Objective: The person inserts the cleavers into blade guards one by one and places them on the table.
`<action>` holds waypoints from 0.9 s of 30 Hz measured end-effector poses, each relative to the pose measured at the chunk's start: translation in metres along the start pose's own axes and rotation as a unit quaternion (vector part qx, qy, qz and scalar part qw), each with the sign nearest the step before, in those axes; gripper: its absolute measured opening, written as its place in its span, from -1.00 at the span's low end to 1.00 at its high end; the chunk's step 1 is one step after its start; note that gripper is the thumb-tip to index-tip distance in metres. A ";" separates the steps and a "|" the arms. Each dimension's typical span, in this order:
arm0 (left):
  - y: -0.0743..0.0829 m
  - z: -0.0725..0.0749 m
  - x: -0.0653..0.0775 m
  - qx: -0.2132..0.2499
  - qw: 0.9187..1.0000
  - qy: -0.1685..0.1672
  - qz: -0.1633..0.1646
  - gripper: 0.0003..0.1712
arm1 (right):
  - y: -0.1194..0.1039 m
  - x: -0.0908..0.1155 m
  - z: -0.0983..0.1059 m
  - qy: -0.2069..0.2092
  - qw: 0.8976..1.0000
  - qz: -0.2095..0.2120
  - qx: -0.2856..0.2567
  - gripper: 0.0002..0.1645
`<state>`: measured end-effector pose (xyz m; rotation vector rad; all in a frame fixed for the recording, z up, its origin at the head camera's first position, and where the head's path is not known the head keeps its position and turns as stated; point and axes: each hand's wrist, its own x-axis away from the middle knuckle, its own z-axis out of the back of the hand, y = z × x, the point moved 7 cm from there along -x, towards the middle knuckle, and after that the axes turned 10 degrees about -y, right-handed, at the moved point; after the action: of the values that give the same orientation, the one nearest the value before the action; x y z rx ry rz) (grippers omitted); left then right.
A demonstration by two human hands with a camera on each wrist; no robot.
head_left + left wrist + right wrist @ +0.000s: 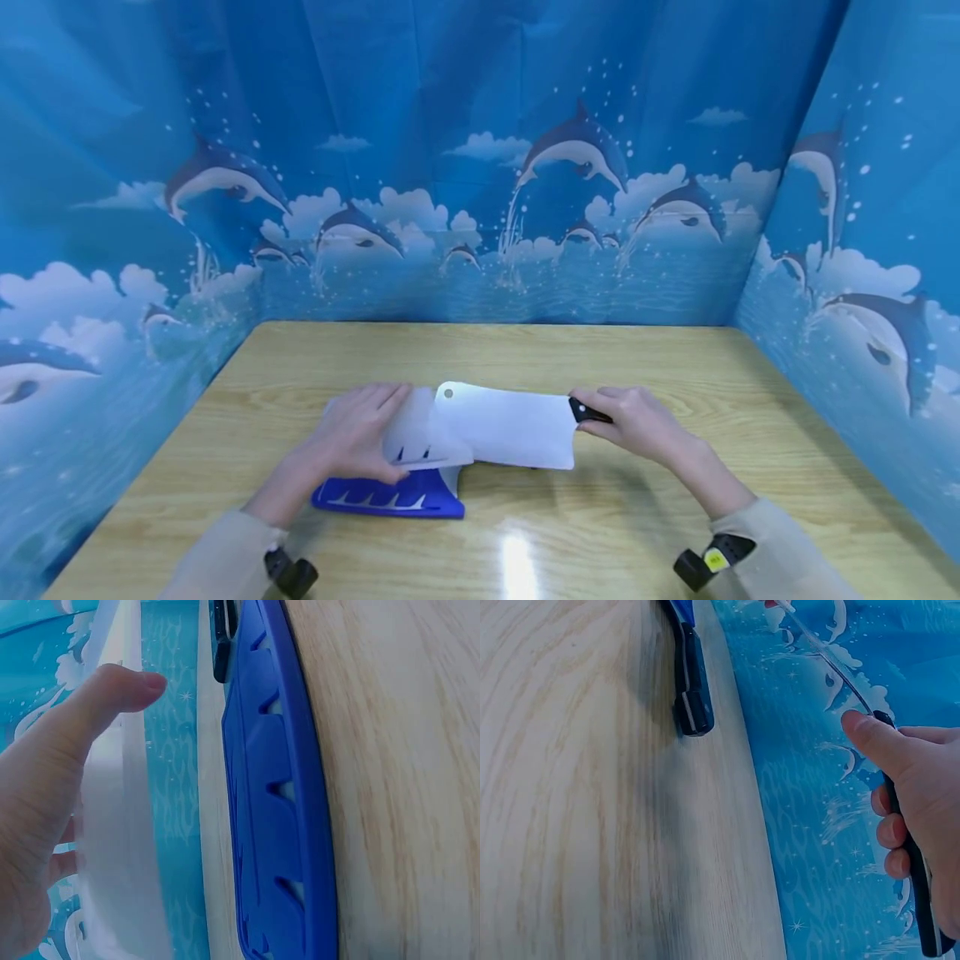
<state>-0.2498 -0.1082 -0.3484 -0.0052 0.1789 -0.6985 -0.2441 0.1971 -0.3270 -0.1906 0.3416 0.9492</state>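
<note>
My right hand (633, 421) grips the black handle (588, 411) of a cleaver. The cleaver's wide bright blade (517, 429) points left, with a small hole near its far upper corner. With thumb on one face and fingers on the other, my left hand (360, 433) holds a translucent white blade cover (416, 429), raised above the table in the left wrist view. The cover's right part overlaps the blade's far end in the head view. Below it, a blue blade guard (390, 496) with a row of notches lies on the table.
A second black handle (694, 690) sticks out from the blue guard, low over the wooden table (600, 542). Blue dolphin-print curtains (450, 267) stand behind the table and along both sides.
</note>
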 end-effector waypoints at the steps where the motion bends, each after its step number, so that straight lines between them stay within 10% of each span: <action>1: 0.001 0.000 0.000 -0.001 1.000 -0.005 -0.002 0.31 | -0.001 0.001 0.000 -0.001 1.000 0.006 -0.001 -0.51; 27: 0.024 0.005 0.005 -0.017 0.994 0.003 -0.110 0.27 | -0.009 0.015 0.008 -0.010 0.997 0.073 -0.024 -0.49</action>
<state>-0.2302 -0.0933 -0.3458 -0.0562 0.1977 -0.9148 -0.2275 0.2059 -0.3252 -0.2030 0.3175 1.1037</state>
